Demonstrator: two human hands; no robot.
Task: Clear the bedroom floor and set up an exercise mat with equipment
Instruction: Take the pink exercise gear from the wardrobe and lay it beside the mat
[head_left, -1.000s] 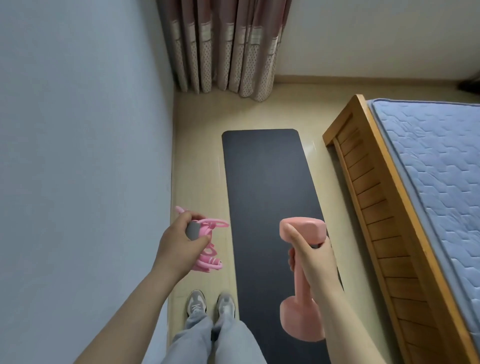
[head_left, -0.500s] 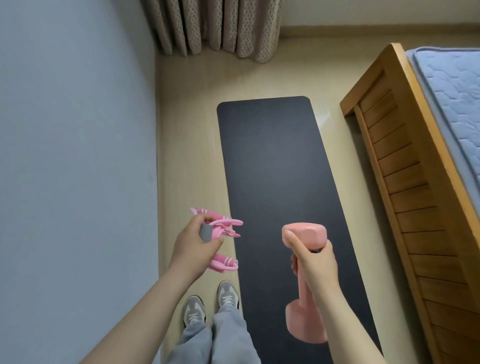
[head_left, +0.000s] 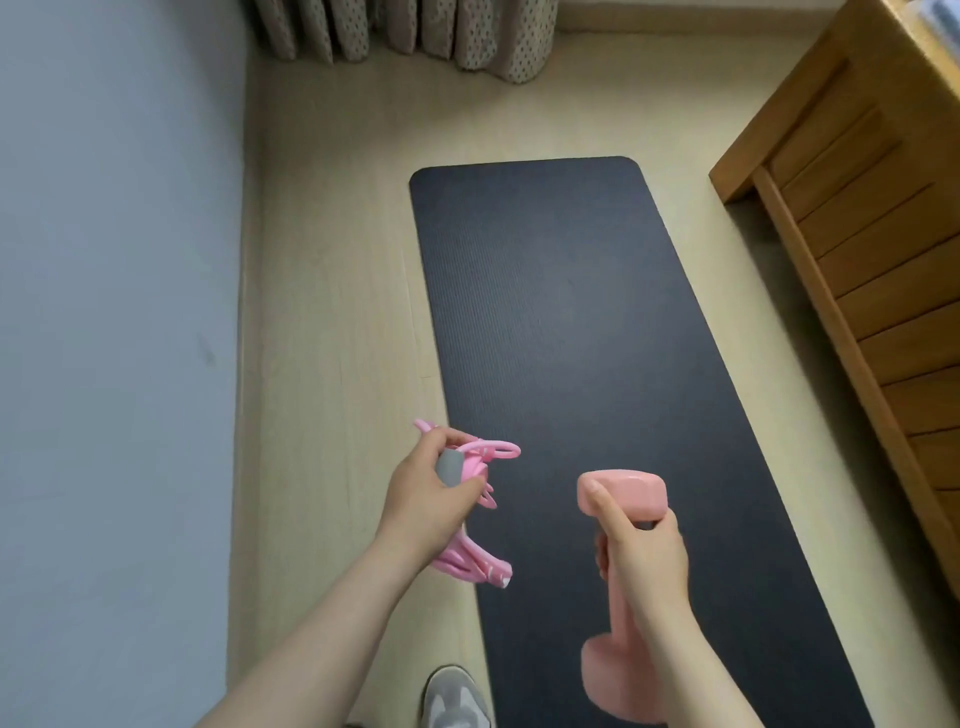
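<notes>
So the dark exercise mat (head_left: 561, 312) is already rolled out flat. Its long axis runs away from the person, the far end near the curtain (head_left: 415, 31) and the near end passing under the arms. It sits between the wooden bed frame (head_left: 857, 234) on the right and a bare strip of floor (head_left: 332, 312) along the blue wall (head_left: 114, 312).

The right hand (head_left: 647, 561) is wrapped tight around the handle of a pink dumbbell (head_left: 631, 493), thumb lying up against the top head. The dumbbell is held close to upright, with its other head hanging down below the wrist. That hand is right over the mat, so it's the nearer one for setting something down on it.

The left hand (head_left: 423, 506) has its fingers closed round a bundled pink jump rope (head_left: 470, 564) by the grey grip, loops spilling out above and below the fist. It hangs about over the mat's left edge, more on the floor-strip side. One grey shoe (head_left: 457, 696) shows just beside that edge too.

Best guess is that the gear is about to be put down. The open stretch of mat lies ahead of and below both hands, so it looks like a lean forward and a reach down. The dumbbell probably wants laying on its side so it doesn't tip.
</notes>
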